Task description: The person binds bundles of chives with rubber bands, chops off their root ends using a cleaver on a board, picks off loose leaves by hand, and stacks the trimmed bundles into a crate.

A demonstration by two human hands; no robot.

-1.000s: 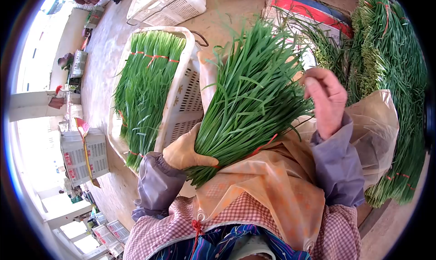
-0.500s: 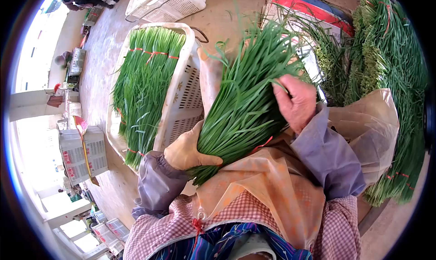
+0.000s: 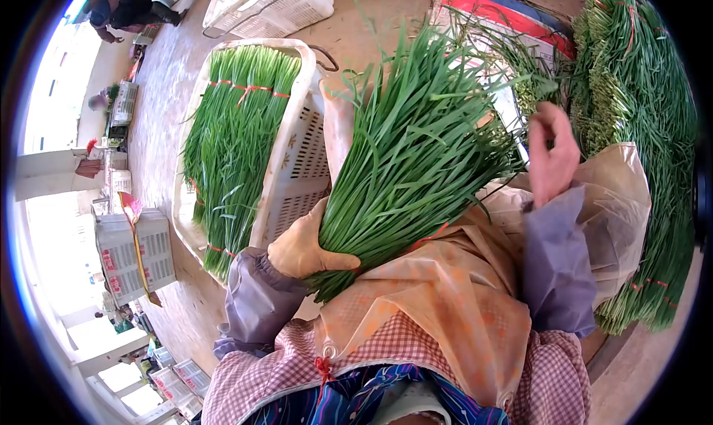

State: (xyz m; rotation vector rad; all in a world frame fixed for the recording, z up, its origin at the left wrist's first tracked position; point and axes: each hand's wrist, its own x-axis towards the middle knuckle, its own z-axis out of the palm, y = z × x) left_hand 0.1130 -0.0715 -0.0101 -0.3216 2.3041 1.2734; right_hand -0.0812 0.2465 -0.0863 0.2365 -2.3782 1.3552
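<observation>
My left hand, in a tan glove, is closed around the lower end of a bunch of green garlic chives. The bunch leans across my lap, its leaf tips fanned up and to the right. A red tie shows along its lower right side. My right hand is bare and stands off to the right of the bunch, fingers loosely bent and apart. Just above its fingertips is a blurred scrap of green leaf, seemingly loose. A translucent apron lies under the bunch.
At left stands a white plastic crate with tied chive bundles. Another white crate is behind it. Loose leaves lie on a sack; stacked chives line the right side. A person is far off at upper left.
My right hand has left the chive leaves and moved right and up. The freed leaves have spread out. My left hand keeps its grip. The distant person has shifted.
</observation>
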